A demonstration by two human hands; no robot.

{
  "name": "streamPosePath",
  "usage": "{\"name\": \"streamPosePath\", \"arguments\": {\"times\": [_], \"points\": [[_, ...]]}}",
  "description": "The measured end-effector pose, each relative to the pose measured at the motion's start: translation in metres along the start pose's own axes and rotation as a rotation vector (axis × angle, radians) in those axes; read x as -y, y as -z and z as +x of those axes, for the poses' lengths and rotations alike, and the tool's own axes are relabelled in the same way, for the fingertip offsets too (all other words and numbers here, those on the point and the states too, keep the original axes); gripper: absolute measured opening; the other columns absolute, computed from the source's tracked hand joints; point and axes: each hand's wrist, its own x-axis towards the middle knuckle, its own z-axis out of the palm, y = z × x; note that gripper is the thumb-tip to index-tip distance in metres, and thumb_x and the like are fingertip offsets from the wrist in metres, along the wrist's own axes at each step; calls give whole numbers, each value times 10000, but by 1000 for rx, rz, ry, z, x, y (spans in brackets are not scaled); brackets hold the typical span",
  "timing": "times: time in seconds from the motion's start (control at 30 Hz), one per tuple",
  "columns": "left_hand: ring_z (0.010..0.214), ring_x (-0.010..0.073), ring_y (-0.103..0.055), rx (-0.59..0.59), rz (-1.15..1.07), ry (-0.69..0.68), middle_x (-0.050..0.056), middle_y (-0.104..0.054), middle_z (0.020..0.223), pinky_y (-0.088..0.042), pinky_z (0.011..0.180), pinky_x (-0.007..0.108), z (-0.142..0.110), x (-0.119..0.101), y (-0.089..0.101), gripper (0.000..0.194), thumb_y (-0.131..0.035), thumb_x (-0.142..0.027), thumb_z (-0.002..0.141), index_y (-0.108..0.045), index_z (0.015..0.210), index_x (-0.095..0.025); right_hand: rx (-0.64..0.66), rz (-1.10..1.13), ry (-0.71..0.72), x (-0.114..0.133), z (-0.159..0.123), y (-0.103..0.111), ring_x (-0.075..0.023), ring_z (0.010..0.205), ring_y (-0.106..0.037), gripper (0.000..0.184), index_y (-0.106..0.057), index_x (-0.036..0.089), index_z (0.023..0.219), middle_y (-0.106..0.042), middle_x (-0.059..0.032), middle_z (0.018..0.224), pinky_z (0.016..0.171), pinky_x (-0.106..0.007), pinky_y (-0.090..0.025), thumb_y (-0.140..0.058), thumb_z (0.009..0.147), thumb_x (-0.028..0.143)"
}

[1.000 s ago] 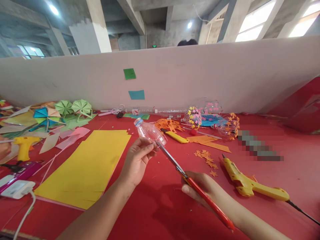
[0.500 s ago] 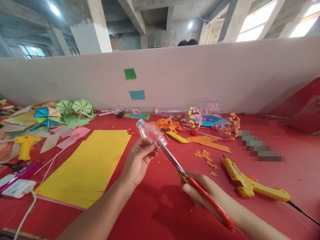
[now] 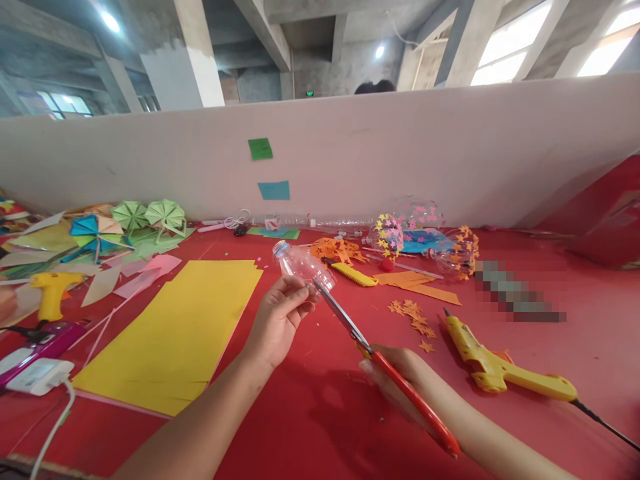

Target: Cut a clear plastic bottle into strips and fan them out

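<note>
My left hand [image 3: 283, 313] pinches the lower edge of a clear plastic bottle top [image 3: 303, 263], its neck tilted up to the left. My right hand [image 3: 405, 380] is wrapped round the handles of red-handled scissors [image 3: 373, 353]. The blade tips reach the bottle's cut edge, close beside my left fingertips. Whether plastic lies between the blades is too small to tell. Behind the bottle are a yellow utility knife [image 3: 353, 273] and a pile of orange paper pieces [image 3: 340, 251].
Yellow paper sheets [image 3: 185, 333] lie to the left, a yellow glue gun [image 3: 500, 370] to the right. Small orange stars [image 3: 417, 320] sit between. Star-covered clear plastic pieces [image 3: 457, 253] stand behind. Another glue gun [image 3: 53, 293] and a purple power strip [image 3: 45, 343] are far left, near another person's hand [image 3: 6, 303].
The scissor handles in my right hand have swung slightly left and up. My left hand and the bottle stay nearly still. At the far left, the other person's hand has shifted.
</note>
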Motion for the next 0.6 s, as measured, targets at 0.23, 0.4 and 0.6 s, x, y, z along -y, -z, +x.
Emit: {"name": "streamPosePath", "arguments": {"times": [0.23,0.4,0.6], "points": [[670,89,-626,26,27,11,-13,-661,712,-473,645,206,-3,0,-3,168,-741,-149,675,-589,745,-168,1,4,11,2,-3,5,-92,491,-307,518,-327,219,626,-351,53,531,449,-225,-244,-445,822,684],[664,95,-625,50,57,67,-6,-657,689,-470,635,208,-10,4,-10,161,-746,-150,662,-599,726,-164,33,66,-3,6,-8,3,-82,453,-332,516,-336,215,641,-395,52,512,422,-212,-258,-409,853,680],[655,101,-625,20,52,77,-4,-654,714,-481,640,225,-8,8,-9,181,-751,-158,651,-587,727,-163,-7,21,-23,1,0,3,-75,409,-315,519,-307,220,615,-337,62,471,394,-217,-228,-462,829,667]]}}
